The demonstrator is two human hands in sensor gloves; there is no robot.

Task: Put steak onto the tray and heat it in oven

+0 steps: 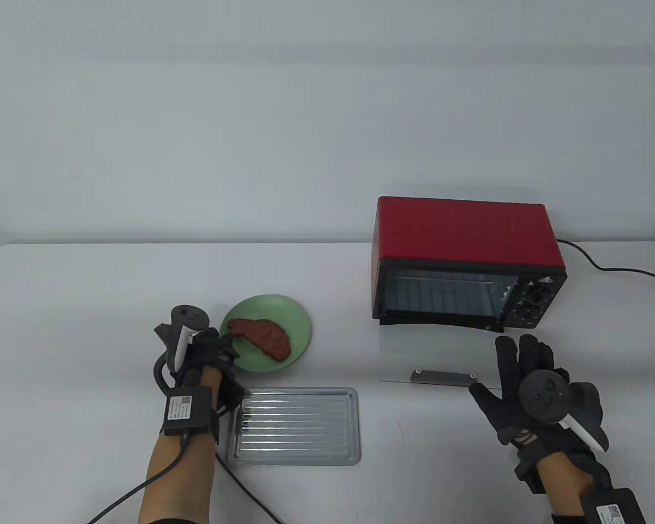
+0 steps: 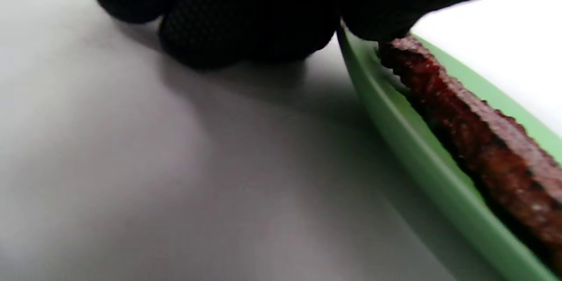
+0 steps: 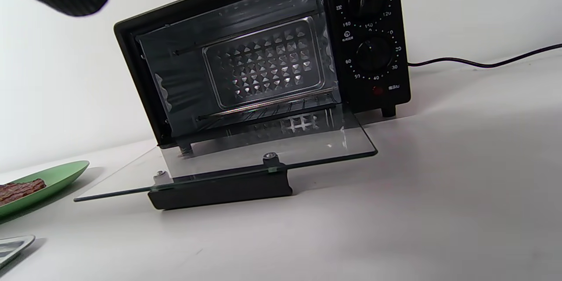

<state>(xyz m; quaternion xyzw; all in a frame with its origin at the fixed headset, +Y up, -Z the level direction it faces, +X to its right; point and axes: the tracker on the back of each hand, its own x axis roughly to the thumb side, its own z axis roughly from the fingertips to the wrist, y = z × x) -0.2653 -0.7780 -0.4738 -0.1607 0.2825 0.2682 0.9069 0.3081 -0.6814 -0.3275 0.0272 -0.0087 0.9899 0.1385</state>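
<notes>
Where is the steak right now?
In the table view the steak lies on the green plate, left of the oven, just beyond the tray; the left hand touches its near end.

Your steak [image 1: 262, 337] is a flat, reddish-brown slab lying on the green plate [image 1: 297, 322], left of centre. Your tray [image 1: 297, 427], ribbed bare metal, sits flat on the surface just nearer than the plate. Your oven [image 1: 466, 259], red with a black front, stands far right, its glass door [image 1: 431, 355] folded down open.
</notes>
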